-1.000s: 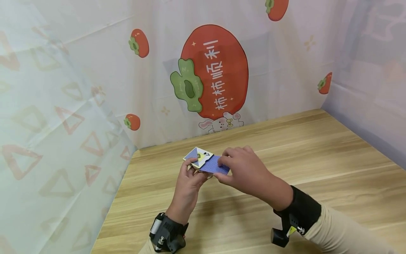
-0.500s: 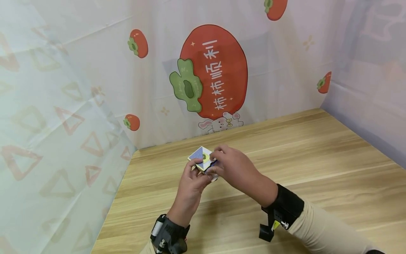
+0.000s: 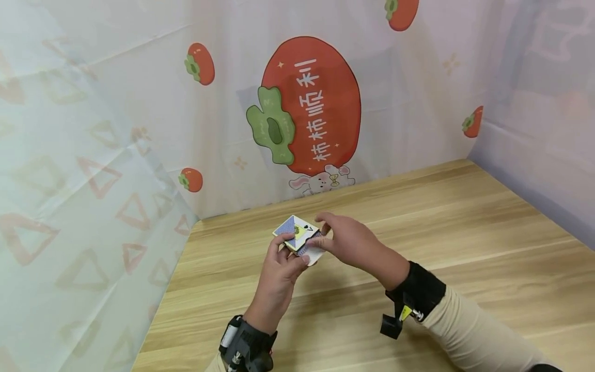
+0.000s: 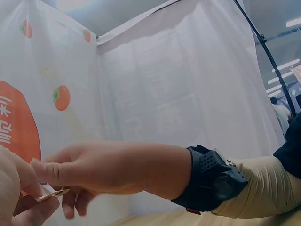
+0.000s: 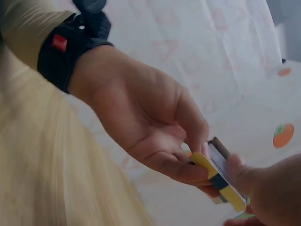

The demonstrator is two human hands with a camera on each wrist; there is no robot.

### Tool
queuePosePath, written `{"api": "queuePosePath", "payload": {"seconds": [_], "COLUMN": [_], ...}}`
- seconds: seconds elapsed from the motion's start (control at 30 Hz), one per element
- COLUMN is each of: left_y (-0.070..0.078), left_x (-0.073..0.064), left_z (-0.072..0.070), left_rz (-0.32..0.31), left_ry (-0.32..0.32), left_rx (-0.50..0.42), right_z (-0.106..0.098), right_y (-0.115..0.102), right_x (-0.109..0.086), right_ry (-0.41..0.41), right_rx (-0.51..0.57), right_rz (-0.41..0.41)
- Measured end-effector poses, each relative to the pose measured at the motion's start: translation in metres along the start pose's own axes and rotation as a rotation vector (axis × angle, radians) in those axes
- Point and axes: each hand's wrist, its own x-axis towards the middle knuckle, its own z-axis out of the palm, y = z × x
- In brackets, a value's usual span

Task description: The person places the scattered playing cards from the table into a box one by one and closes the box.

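In the head view, a playing-card box with blue check, yellow trim and an ace mark is gripped by my left hand, fingers and thumb along its sides. Blue-backed playing cards show at its right-hand mouth, mostly inside. A white box flap hangs out below them, beside my left thumb. My right hand is at the mouth, its thumb tip touching the cards' end and its index finger bent above, apart from the box. The box's yellow side shows in the right wrist view.
A light wooden table lies under both hands. White curtain walls with persimmon prints close off the back and sides. Each wrist wears a black camera strap.
The blue-backed cards stuck well out of the box a second ago; they have slid left into it as my right hand pushed in. The right fingers have since lifted, exposing the white flap.
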Motion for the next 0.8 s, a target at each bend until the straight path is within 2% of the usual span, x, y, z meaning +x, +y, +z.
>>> {"api": "queuePosePath", "payload": {"seconds": [0.17, 0.27, 0.37, 0.47, 0.6, 0.67, 0.73, 0.8], "left_y": [0.001, 0.001, 0.0, -0.001, -0.001, -0.001, -0.001, -0.002], "left_x": [-0.001, -0.003, -0.003, -0.002, -0.002, -0.002, -0.001, -0.002], "left_z": [0.002, 0.003, 0.004, 0.003, 0.0, -0.002, -0.002, -0.001], "left_rz": [-0.018, -0.061, -0.098, -0.105, -0.072, -0.049, -0.029, -0.016], "left_ry": [-0.086, -0.148, -0.174, -0.138, -0.01, 0.021, 0.007, -0.051], "left_rx": [0.005, 0.031, 0.059, 0.133, 0.354, 0.466, 0.536, 0.551], "right_z": [0.0, -0.002, -0.006, -0.013, -0.025, -0.029, -0.031, -0.032], "right_y": [0.014, 0.022, 0.027, 0.03, 0.029, 0.027, 0.025, 0.023], "right_x": [0.008, 0.011, 0.013, 0.013, 0.011, 0.009, 0.006, 0.003], "right_ry": [-0.175, -0.213, -0.212, -0.202, -0.194, -0.204, -0.227, -0.254], "right_rx": [0.308, 0.463, 0.549, 0.537, 0.462, 0.43, 0.413, 0.405], "right_rz": [0.118, 0.162, 0.194, 0.206, 0.184, 0.155, 0.116, 0.075]}}
